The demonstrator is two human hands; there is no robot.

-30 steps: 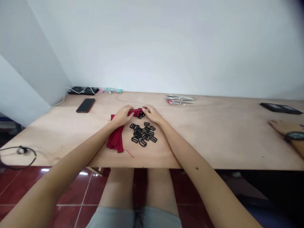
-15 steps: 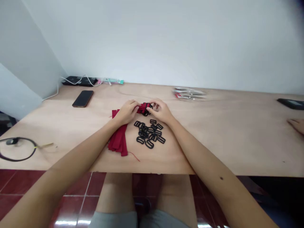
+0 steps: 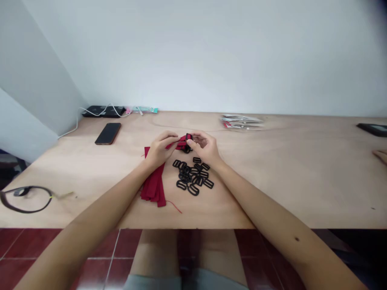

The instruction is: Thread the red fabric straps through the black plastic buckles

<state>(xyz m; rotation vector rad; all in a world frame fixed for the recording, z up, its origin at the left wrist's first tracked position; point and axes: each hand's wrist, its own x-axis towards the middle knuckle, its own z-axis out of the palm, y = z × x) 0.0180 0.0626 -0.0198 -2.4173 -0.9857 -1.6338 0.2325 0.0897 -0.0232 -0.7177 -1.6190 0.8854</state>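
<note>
My left hand [image 3: 163, 149] pinches a red fabric strap [image 3: 182, 143], fingers closed at its left part. At the strap's right end sit black slide buckles [image 3: 188, 137], bunched together with red fabric running through or over them. My right hand [image 3: 208, 148] curls round that end, thumb and fingers closed on a black buckle. How the strap threads through the buckles is too small to tell. Below my left hand lies a fanned stack of red straps [image 3: 154, 186] with a loose thread. A heap of loose black buckles [image 3: 193, 174] rests between my forearms.
A phone [image 3: 108, 133] lies at the left, with black boxes [image 3: 102, 111] and a white cable behind it. Flat packets [image 3: 242, 121] lie near the wall. A dark looped band [image 3: 27, 199] is at the left edge. Another person's hand [image 3: 380, 155] shows at far right.
The view has tilted up slightly, so the table sits lower. My fingers have shifted on the red strap and its buckles, and the bunched end has turned a little.
</note>
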